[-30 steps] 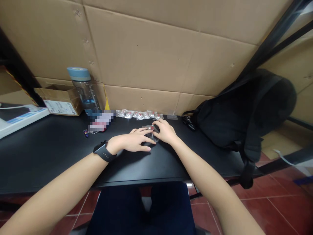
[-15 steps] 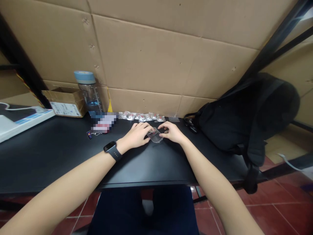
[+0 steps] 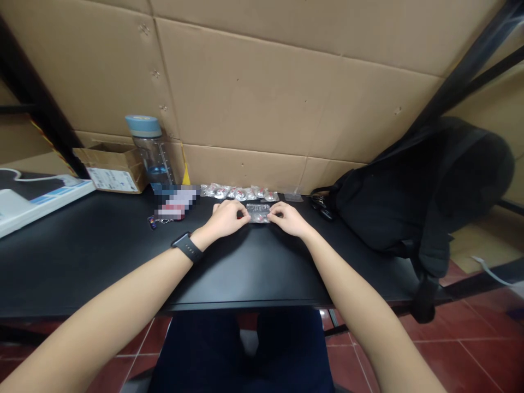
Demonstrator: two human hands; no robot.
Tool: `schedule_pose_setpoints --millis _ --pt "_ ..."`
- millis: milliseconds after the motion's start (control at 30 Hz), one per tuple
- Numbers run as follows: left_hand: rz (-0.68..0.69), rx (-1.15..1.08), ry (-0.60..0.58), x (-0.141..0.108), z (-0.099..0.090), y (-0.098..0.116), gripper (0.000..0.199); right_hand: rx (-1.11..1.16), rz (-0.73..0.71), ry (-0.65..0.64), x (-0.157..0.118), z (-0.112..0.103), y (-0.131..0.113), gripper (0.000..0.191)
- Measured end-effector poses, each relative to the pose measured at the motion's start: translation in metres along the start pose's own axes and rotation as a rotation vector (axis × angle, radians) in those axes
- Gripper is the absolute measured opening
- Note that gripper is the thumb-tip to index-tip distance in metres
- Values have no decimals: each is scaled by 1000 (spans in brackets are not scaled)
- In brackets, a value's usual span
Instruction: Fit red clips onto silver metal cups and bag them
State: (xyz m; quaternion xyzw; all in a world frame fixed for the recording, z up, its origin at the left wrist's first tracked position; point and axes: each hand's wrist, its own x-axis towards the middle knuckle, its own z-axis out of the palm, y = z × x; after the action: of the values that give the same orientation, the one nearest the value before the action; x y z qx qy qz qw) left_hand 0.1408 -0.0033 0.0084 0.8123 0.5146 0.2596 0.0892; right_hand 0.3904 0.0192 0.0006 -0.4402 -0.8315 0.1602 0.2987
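A small clear plastic bag (image 3: 257,209) with something reddish inside spans the gap between my hands, over the black tabletop (image 3: 245,267). My left hand (image 3: 227,218) pinches its left edge between thumb and fingers. At the opposite edge my right hand (image 3: 286,219) holds it in a similar pinch. Just behind, against the cardboard, lies a row of several small clear packets (image 3: 241,192) with shiny, red-marked round items. A flat clear bag (image 3: 293,197) rests to the right of that row. Exactly what the held bag contains is too small to make out.
On the left stand a blue-lidded water bottle (image 3: 151,153), an open cardboard box (image 3: 114,169) and a white power strip (image 3: 49,204). A blurred-out card (image 3: 176,202) lies beside the bottle. Black keys (image 3: 322,208) and a black backpack (image 3: 393,191) occupy the right side.
The bag has turned from a slanted position to lying straight across between my hands. My left hand has drawn back to its left edge, and my right fingers have closed on its right edge.
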Motion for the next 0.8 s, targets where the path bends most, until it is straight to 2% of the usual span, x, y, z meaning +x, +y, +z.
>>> schedule_pose_setpoints --millis 100,167,233,333,433,567,700,800 --pt "-41 75 110 0 6 -1 27 -115 125 26 1 8 0 13" --pt "39 117 140 0 8 0 37 -173 226 54 2 11 -1 10" --pt "178 136 81 -2 8 1 33 -202 277 85 1 11 -3 10" --pt "298 138 -57 -6 10 4 30 -199 209 107 -2 6 -7 23" --pt "287 146 -109 -8 14 5 38 -187 67 13 -5 1 -14 25" --pt "247 160 -107 -7 19 4 34 -225 28 -102 -8 3 -21 31" --pt "227 139 -70 -5 19 3 30 -211 51 -83 -6 8 -22 27" --pt "145 75 -18 -3 18 2 30 -140 76 -35 -5 7 -24 26"
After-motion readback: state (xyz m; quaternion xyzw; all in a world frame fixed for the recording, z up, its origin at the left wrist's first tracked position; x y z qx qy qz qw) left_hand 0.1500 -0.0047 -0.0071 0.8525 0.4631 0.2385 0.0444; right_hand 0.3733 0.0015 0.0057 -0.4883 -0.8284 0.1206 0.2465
